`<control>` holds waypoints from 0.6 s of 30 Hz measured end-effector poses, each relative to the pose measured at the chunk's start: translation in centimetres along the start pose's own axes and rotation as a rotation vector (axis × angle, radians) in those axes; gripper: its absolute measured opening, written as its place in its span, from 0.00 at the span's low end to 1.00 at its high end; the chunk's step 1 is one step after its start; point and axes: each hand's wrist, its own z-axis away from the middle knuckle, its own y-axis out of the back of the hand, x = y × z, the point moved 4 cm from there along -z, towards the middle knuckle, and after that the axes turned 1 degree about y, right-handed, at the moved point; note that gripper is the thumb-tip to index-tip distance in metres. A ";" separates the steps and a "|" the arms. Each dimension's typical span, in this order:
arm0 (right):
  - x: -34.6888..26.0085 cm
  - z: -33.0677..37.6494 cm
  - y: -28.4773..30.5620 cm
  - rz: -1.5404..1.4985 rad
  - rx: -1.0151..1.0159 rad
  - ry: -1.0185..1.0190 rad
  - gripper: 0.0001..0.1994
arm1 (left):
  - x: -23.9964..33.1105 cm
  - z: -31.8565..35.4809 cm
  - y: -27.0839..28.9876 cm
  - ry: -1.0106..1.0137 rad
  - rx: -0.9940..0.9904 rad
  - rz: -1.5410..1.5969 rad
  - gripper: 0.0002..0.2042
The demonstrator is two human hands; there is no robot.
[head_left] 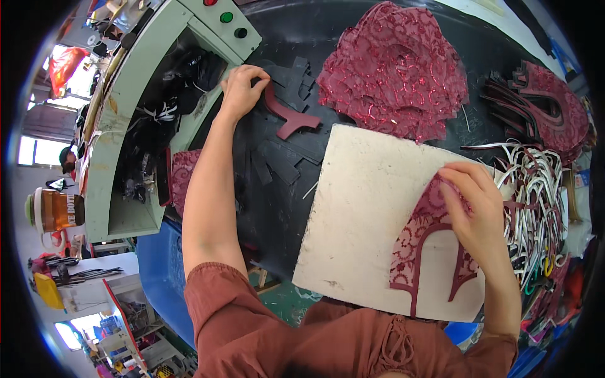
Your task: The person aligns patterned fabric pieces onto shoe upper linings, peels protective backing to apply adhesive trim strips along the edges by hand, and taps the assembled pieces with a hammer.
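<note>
Head view: a cream board (353, 208) spans the lower centre, a maroon lace pile (392, 72) above it; a lace panel (408, 249) lies board-right, right hand (472, 208) fingers clamped on its top; upper left, the left hand (243, 91) pinches a forked maroon piece (292, 118).

Bright windows (44, 152) glow at far left; green floor (280, 305) shows below.

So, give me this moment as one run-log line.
left hand: at maroon forked piece | right hand: on patterned maroon piece over cream board | beyond board: maroon pile
</note>
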 end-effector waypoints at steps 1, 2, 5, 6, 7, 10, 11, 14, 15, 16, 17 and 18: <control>-0.8 -1.5 -0.7 -0.059 -0.016 0.050 0.09 | 0.0 -0.2 0.1 -0.005 0.007 0.003 0.13; -1.6 -3.1 -1.3 -0.096 0.022 0.150 0.08 | -0.4 -0.3 0.1 0.120 -0.024 0.227 0.12; -3.6 -8.0 -4.2 -0.273 0.067 0.248 0.06 | -1.2 0.0 0.6 0.283 0.007 0.390 0.15; -4.1 -9.5 -5.6 -0.355 0.056 0.228 0.06 | -1.6 0.3 0.4 0.335 -0.050 0.247 0.18; -4.6 -10.9 -7.0 -0.431 0.035 0.199 0.06 | -2.2 0.7 0.1 0.442 -0.127 0.073 0.20; -6.0 -13.8 -10.8 -0.431 0.014 0.244 0.08 | -2.6 1.3 -0.7 0.454 -0.116 -0.025 0.19; -6.2 -14.4 -11.7 -0.429 0.021 0.252 0.08 | -2.5 1.4 -1.1 0.384 -0.121 -0.069 0.17; -6.2 -15.9 -13.9 -0.416 0.050 0.242 0.09 | -2.4 2.0 -1.5 0.334 -0.062 0.021 0.17; -6.1 -16.3 -14.5 -0.414 0.054 0.248 0.09 | -2.3 2.2 -1.2 0.287 0.022 0.107 0.17; -5.8 -16.7 -15.3 -0.422 0.034 0.210 0.09 | -1.9 2.4 -1.1 0.240 0.046 0.000 0.16; -5.6 -17.2 -15.9 -0.442 0.030 0.191 0.09 | -1.8 2.6 -1.1 0.230 0.041 -0.057 0.16; -5.4 -17.5 -16.6 -0.434 0.017 0.173 0.09 | -1.7 2.6 -1.2 0.250 0.013 -0.040 0.16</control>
